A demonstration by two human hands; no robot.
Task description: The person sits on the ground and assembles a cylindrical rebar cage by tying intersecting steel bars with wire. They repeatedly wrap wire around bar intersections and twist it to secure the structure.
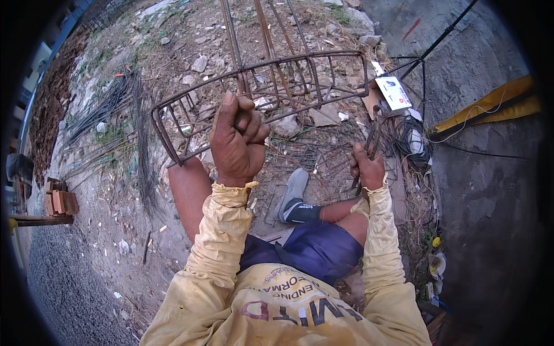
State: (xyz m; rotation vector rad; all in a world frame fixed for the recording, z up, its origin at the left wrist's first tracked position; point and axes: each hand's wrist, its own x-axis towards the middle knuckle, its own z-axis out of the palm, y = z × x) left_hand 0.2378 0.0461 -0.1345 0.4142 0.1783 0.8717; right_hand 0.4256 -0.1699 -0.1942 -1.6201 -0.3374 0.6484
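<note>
A long cage of rusty steel bars (196, 88) spans in front of me, its near left corner beside my bare left knee. My left hand (238, 144) is raised against its near side, fingers curled in and thumb side up. Whatever those fingers pinch, if anything, is hidden. To the right, my right hand (367, 166) is wrapped round the handles of metal pincers (375, 130), jaws pointing up, just below the cage's right end. Several long bars (264, 29) run away from the cage toward the far side.
Loose thin wires (140, 138) and rods (107, 112) lie on the left, with stacked bricks (62, 202) farther out. A white printed box (394, 93) and a coil of black cable (420, 141) sit at right, before a yellow strip (485, 108). Rubble covers the ground.
</note>
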